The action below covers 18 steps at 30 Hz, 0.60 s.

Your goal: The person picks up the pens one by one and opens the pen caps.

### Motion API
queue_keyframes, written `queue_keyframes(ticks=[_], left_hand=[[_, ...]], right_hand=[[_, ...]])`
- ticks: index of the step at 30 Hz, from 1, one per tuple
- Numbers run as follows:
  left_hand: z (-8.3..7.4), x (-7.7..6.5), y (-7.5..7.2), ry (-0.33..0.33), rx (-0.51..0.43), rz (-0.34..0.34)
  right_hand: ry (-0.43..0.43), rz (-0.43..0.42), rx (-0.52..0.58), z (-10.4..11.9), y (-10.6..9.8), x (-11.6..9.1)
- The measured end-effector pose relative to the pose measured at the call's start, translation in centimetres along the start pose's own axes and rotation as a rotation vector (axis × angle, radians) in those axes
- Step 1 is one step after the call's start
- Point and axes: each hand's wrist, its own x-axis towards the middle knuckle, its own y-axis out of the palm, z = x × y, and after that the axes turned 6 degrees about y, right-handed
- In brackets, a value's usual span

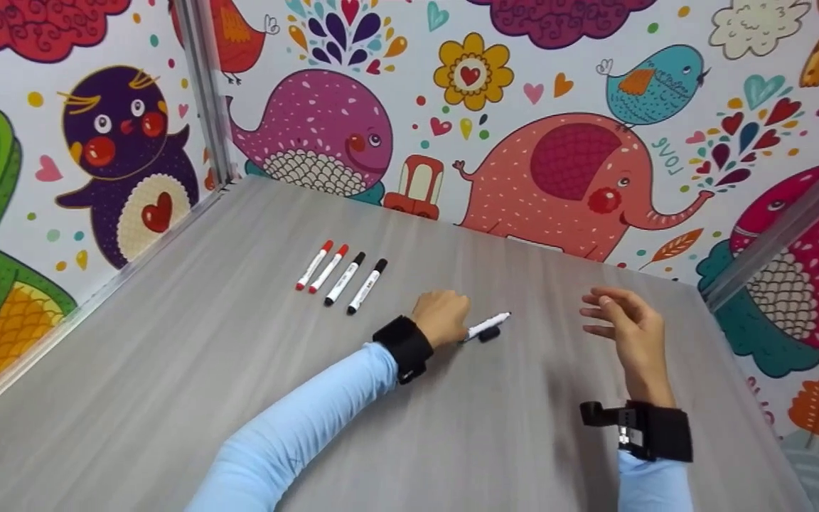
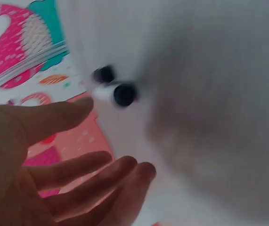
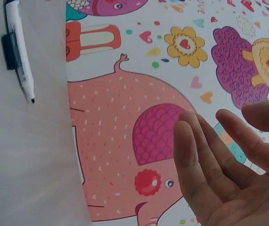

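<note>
A white marker with a bare black tip lies on the tabletop, its black cap close beside it. Just left of the marker is my left hand, partly overlapping its near end in the head view. The left wrist view shows that hand's thumb and fingers spread apart, nothing between them, with the marker's black end beyond the fingertips. Over the right side of the table my right hand is raised, fingers loosely bent and holding nothing. The marker and cap also appear in the right wrist view.
Left of my left hand, two red markers and two black markers lie side by side, capped. Walls printed with cartoon animals border the grey table at the back and sides.
</note>
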Motion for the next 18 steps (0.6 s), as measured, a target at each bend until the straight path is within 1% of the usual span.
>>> queue_keyframes(ticks=[2,5,13,16,18], left_hand=[[-0.1,0.4,0.8,-0.008,0.005,0.038],[-0.2,0.7,1.6,-0.016,-0.018,0.061],[-0.5,0.7,2.1,0.002,-0.066,0.016],[-0.4,0.7,2.3,-0.003,-0.098,0.004],[-0.2,0.4,2.3,-0.006,-0.129,-0.018]], right_hand=[[0.016,0.003,0.000,-0.2,0.3,0.1],[0.029,-0.001,-0.025,-0.3,0.7,0.2],[0.020,0.014,-0.076,-0.2,1.2,0.5],[0.015,0.009,-0.097,-0.6,1.2,0.5],[0.018,0.008,-0.120,-1.0,1.3,0.4]])
